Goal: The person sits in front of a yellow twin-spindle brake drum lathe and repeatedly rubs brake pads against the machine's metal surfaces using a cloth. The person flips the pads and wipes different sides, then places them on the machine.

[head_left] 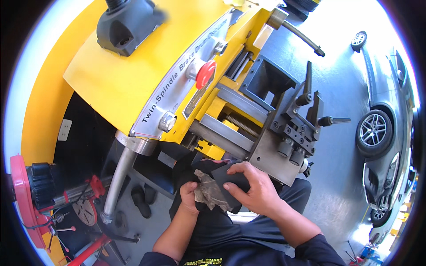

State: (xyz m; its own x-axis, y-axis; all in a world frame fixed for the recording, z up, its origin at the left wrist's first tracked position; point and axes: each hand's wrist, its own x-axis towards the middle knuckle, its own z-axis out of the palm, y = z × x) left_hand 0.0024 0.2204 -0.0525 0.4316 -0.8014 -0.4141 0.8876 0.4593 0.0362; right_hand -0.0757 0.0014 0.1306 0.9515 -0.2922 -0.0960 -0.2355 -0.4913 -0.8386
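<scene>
My left hand (190,195) is closed on the edge of a crumpled grey-brown sheet (212,193), which looks like worn paper or cloth. My right hand (256,188) pinches a dark, flat, stiff-looking piece (235,177) between thumb and fingers, right beside the crumpled sheet. I cannot make out what the dark piece is. Both hands are close together above my lap, just in front of a yellow brake lathe (177,80). The lathe's metal tool plate (270,162) lies just beyond my right hand.
Black clamp levers (309,82) and a tool holder (295,135) stand on the slide. A red stop button (206,74) sits on the panel. At left are a steel handle (120,177) and a red machine (27,199). A grey car (386,119) is parked at right.
</scene>
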